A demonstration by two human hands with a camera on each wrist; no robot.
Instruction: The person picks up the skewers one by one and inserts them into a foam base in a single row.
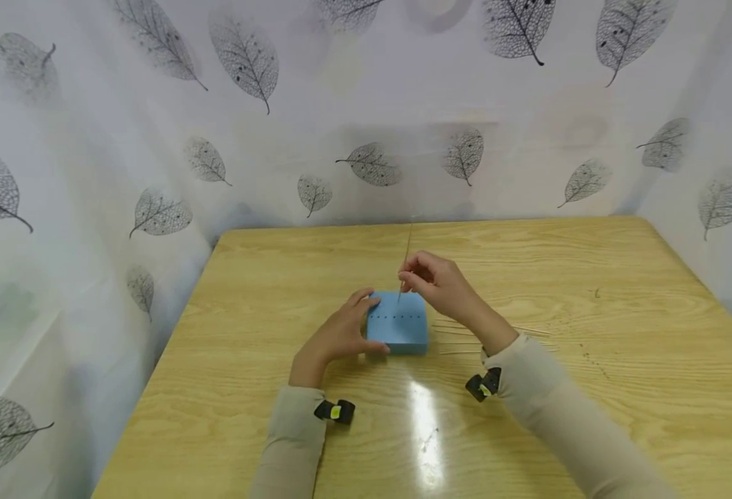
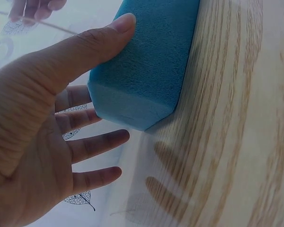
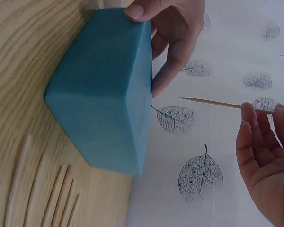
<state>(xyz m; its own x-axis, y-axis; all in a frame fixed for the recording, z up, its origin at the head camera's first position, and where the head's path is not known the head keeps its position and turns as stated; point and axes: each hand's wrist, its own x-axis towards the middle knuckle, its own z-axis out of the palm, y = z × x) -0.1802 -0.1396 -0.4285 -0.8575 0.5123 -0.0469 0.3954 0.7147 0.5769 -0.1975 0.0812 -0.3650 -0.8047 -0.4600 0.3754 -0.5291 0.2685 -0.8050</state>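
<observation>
A blue foam block (image 1: 397, 333) with a row of small dark holes across its top sits on the table. My left hand (image 1: 341, 331) grips it from the left side, thumb on the near face (image 2: 151, 52) and fingers around the far side, two of them extended past a corner in the left wrist view. Above the block, my right hand (image 1: 431, 277) pinches a thin wooden skewer (image 1: 407, 253) between thumb and fingertips. The pointed lower end of the skewer (image 3: 208, 101) hangs over the top, beyond the row of holes and apart from the foam in the right wrist view.
Several loose skewers (image 1: 459, 352) lie on the wooden table (image 1: 266, 291) to the right of the block, partly under the right forearm. A white curtain (image 1: 391, 197) printed with leaves hangs behind the table and along its sides.
</observation>
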